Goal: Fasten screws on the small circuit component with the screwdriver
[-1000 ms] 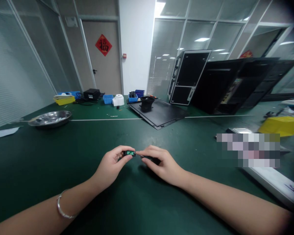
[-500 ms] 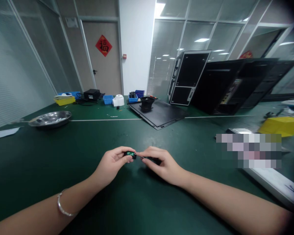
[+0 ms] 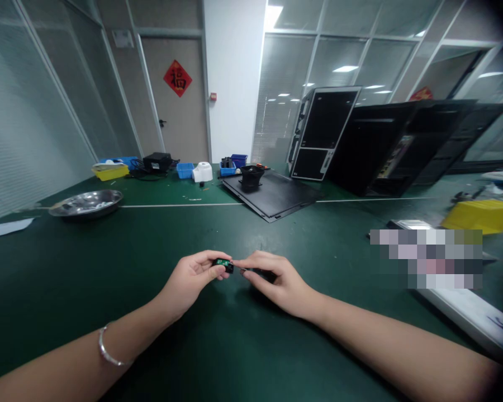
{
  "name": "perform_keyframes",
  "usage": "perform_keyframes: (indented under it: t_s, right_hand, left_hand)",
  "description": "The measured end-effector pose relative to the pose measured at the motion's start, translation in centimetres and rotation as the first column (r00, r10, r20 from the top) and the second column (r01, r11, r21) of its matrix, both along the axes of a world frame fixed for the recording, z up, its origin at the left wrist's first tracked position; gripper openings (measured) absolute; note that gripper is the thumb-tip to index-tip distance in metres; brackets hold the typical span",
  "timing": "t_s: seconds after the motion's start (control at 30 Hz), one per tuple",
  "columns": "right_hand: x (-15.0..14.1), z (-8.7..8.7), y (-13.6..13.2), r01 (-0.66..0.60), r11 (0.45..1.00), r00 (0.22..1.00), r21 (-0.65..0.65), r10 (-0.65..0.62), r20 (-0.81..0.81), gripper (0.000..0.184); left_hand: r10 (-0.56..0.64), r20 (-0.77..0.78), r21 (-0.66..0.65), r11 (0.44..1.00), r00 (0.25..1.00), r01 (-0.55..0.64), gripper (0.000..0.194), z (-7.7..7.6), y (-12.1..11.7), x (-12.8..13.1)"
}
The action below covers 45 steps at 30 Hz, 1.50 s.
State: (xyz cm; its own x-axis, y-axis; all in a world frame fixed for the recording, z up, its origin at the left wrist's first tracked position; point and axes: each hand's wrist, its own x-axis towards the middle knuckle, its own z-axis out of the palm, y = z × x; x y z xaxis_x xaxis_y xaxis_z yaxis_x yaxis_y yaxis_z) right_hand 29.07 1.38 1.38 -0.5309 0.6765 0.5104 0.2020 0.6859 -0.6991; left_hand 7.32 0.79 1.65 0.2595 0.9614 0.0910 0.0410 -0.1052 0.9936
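Over the dark green workbench, both forearms reach in from the bottom of the view. Left hand pinches a small black module between thumb and curled fingers, its green circuit board facing up, above the bench at centre. Right hand has fingers pressed together around a dark slim object, too small to identify, with the forefinger tip touching the module's edge.

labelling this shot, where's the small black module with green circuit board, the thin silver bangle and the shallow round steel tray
small black module with green circuit board [image 3: 223, 262], head view, on the green board face
thin silver bangle [image 3: 104, 355], head view, on the band
shallow round steel tray [image 3: 113, 194], head view, on the far rim
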Motion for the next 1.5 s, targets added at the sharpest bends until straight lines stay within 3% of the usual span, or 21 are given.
perform_keyframes:
  t_s: [0.47,0.83,1.1,1.3,1.5]
  right_hand:
    - [-0.18,0.02,-0.12,-0.016,1.000,1.000,0.008,0.017,-0.025,0.028]
    - [-0.14,-0.07,-0.15,0.062,0.998,0.997,0.023,-0.063,0.050,0.027]
    - [-0.25,0.06,-0.27,0.063,0.997,0.996,0.044,-0.066,0.063,0.028]
    - [-0.24,-0.03,-0.06,0.076,0.997,0.996,0.028,-0.077,0.044,0.028]
    - [-0.22,0.04,-0.16,0.076,0.996,0.997,0.039,-0.077,0.022,0.027]
  left_hand:
    - [-0.014,-0.018,-0.003,1.000,1.000,0.014,0.022,0.03,-0.14,0.13]
    - [0.111,0.081,-0.074,0.992,0.991,-0.105,0.037,-0.05,-0.16,0.22]
    - [0.034,0.211,-0.102,0.995,0.977,-0.013,0.025,-0.04,-0.15,0.03]
    - [-0.063,0.233,-0.114,0.989,0.970,0.091,0.044,-0.15,-0.03,0.12]
    - [0.039,0.173,-0.078,0.997,0.984,-0.025,0.027,-0.07,-0.03,0.36]
